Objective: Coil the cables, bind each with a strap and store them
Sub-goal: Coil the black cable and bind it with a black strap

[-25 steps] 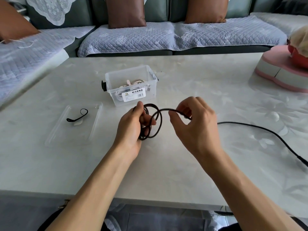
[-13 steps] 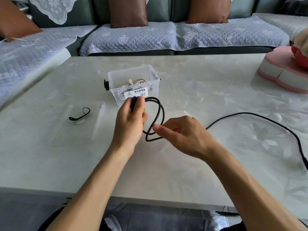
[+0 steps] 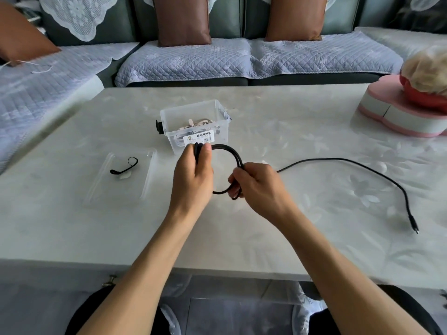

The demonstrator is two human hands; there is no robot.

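A black cable (image 3: 377, 175) is partly wound into loops held above the table between both hands. My left hand (image 3: 193, 175) pinches the loops at their top left. My right hand (image 3: 258, 187) is closed around the loops on their right side. The loose tail runs right across the table and ends in a plug at the right. A black strap (image 3: 124, 165) lies on a clear lid (image 3: 121, 189) to the left. A clear storage box (image 3: 193, 125) behind my hands holds pale coiled cables.
A pink and white heart-shaped box (image 3: 396, 117) with a red and fluffy thing on it stands at the far right of the pale table (image 3: 266, 238). A sofa with quilted covers and brown cushions runs behind and to the left.
My right hand has laid another turn onto the coil and now grips it. The free tail on the table has shortened and its plug end slid inward.
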